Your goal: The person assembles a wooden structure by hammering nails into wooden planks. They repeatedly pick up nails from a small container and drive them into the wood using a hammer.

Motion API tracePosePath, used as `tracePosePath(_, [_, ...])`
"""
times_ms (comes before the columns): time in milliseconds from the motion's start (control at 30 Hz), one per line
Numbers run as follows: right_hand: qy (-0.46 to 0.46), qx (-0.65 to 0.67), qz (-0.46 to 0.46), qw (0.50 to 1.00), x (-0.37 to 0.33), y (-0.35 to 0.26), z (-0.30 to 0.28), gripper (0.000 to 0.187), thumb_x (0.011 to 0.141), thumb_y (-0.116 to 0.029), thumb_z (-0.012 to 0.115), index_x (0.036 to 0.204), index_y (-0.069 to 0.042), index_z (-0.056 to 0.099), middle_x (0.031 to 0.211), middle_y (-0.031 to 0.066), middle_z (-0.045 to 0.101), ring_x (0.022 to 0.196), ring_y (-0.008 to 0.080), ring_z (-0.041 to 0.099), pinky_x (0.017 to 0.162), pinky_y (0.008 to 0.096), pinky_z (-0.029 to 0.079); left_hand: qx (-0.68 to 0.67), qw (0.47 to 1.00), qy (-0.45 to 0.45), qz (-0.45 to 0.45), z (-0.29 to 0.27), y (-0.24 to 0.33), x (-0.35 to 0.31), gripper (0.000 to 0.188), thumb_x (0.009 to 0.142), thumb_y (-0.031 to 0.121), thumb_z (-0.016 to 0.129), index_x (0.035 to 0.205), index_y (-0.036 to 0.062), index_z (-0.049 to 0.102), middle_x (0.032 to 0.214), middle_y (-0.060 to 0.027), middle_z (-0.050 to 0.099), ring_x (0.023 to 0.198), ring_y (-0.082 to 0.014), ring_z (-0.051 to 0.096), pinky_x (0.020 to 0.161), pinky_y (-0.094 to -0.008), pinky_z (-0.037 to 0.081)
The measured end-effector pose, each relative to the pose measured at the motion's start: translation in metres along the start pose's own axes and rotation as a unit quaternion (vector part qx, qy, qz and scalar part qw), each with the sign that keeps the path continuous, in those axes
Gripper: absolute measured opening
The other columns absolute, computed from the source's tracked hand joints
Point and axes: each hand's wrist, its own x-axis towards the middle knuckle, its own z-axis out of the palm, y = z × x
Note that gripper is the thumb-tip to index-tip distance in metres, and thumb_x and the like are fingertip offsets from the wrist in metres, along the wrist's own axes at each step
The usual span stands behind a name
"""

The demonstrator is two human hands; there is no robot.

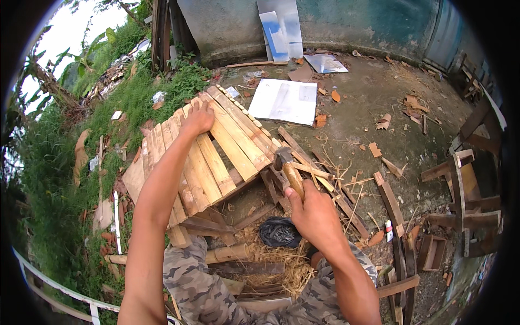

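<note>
A slatted bamboo-and-wood panel [216, 157] lies tilted in front of me, with narrow gaps between its pale strips. My left hand [199, 116] rests on the far part of the slats, its fingers spread over them. In my right hand [317, 216] is a hammer [293, 177], gripped by its wooden handle. The dark hammer head is at the panel's near right corner; I cannot tell if it touches. Between my knees, below the panel, sits a black plastic bag [280, 232] with thin grey pieces in it, too small to name.
Wood strips [387, 197] and straw [271, 257] litter the ground around me. A white board [284, 101] lies beyond the panel. Wooden frames [460, 189] stand at right, near a small wooden box [431, 253]. Grass [124, 97] grows at left; a wall [368, 27] closes the back.
</note>
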Motion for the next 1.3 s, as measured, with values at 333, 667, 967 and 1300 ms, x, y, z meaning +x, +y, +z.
tracePosePath(333, [0.034,-0.014,-0.008,0.999,0.013,0.009,0.002,0.036,0.104,-0.031,0.06,0.101,0.005,0.06,0.073,0.0305,0.064,0.071,0.0509,0.064,0.065,0.0543,0.047,-0.012,0.999,-0.018,-0.037,-0.005,0.005,-0.006,0.064,0.105,0.04,0.026,0.166,0.0244,0.023,0.174,-0.0062,0.013,0.159,-0.036,0.018,0.125,-0.0661,0.009])
tracePosePath(667, [0.033,-0.01,-0.011,0.999,0.013,0.016,-0.002,0.039,0.104,-0.031,0.059,0.101,0.008,0.059,0.071,0.0319,0.064,0.07,0.0527,0.064,0.065,0.0567,0.048,-0.079,0.994,0.02,-0.079,0.01,0.004,-0.007,0.061,0.106,0.045,0.025,0.166,0.0309,0.021,0.175,-0.0052,0.013,0.159,-0.0425,0.012,0.124,-0.0685,0.004])
tracePosePath(967, [0.077,-0.054,-0.019,0.995,0.03,0.011,0.006,0.042,0.104,-0.031,0.055,0.104,0.01,0.061,0.084,0.0351,0.07,0.083,0.0545,0.069,0.077,0.0588,0.054,-0.039,0.995,0.053,0.079,0.018,0.002,-0.05,0.062,0.107,0.038,0.029,0.162,0.0094,0.031,0.171,-0.0127,0.024,0.156,-0.0393,0.023,0.126,-0.0587,0.02])
tracePosePath(1300, [0.085,-0.008,-0.05,0.995,0.034,0.01,0.007,0.042,0.103,-0.031,0.056,0.105,0.01,0.063,0.087,0.0371,0.068,0.087,0.0538,0.068,0.08,0.0587,0.053,0.017,0.897,0.236,0.374,0.018,0.037,-0.235,0.051,0.103,0.033,0.054,0.14,-0.0011,0.057,0.15,-0.02,0.052,0.143,-0.0375,0.045,0.118,-0.0541,0.034])
